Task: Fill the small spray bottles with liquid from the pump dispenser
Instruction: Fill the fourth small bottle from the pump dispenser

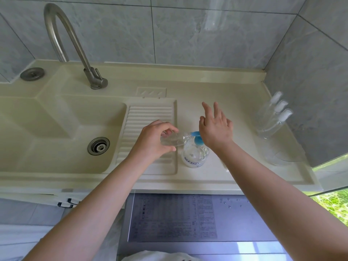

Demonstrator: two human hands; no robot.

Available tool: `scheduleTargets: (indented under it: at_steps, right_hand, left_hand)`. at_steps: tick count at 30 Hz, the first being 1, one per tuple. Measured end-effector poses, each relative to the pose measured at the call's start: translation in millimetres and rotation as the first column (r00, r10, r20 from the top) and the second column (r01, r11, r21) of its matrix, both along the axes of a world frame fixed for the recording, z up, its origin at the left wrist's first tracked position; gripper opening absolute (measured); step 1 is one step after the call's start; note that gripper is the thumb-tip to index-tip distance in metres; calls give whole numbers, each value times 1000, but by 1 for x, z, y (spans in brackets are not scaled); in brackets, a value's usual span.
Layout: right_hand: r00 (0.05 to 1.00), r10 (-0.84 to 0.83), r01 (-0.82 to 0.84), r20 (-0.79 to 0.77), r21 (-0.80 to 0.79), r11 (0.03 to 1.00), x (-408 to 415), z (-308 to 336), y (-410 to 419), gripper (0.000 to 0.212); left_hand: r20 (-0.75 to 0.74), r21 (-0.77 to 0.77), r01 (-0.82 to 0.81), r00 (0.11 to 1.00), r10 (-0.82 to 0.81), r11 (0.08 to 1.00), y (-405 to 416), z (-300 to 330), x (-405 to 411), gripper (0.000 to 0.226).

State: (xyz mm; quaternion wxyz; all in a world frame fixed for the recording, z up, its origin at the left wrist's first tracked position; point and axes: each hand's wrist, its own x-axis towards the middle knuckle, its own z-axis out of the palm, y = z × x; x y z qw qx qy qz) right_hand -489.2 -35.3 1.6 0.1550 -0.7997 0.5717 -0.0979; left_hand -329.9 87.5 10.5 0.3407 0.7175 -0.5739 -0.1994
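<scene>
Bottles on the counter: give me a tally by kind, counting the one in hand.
Small spray bottles, capped, at the right wall: 3
Small bottle, uncapped, held in the left hand: 1
Pump dispenser: 1
Total: 5

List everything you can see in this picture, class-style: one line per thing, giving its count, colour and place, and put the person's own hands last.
Pump dispenser: one, clear with blue pump head, on the counter right of the ribbed board.
Small bottle: one, clear, uncapped, held on its side with its mouth at the pump spout.
Capped spray bottles: three, clear with whitish caps, far right by the wall.
Faucet: one, brushed steel, behind the basin.
Sink: one, cream, on the left, with a metal drain.
Ribbed board: one, cream, moulded beside the basin.
Metal plug: one, grey, back left corner.
Left hand: grips the small bottle.
Right hand: fingers spread, heel on the pump head.
</scene>
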Motion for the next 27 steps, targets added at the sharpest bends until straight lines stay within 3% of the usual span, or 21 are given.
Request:
scheduleTargets:
  at_steps: [8, 15, 22, 27]
  right_hand:
    - [997, -42, 43, 57, -16, 999, 0, 3, 0, 54]
    - [1000, -8, 8, 2, -29, 1000, -1, -1, 3, 52]
    - [997, -40, 38, 60, 30, 999, -3, 6, -2, 54]
    - [1000, 8, -8, 7, -32, 999, -2, 1, 2, 53]
  left_hand:
    - [-5, 10, -3, 1000, 3, 1000, -1, 0, 0, 53]
    - [-12, 11, 2, 1000, -2, 1000, -1, 1, -2, 53]
    - [-10, 4, -5, 1000, 5, 1000, 0, 3, -3, 53]
    - [-3, 8, -10, 1000, 10, 1000, 1, 1, -2, 54]
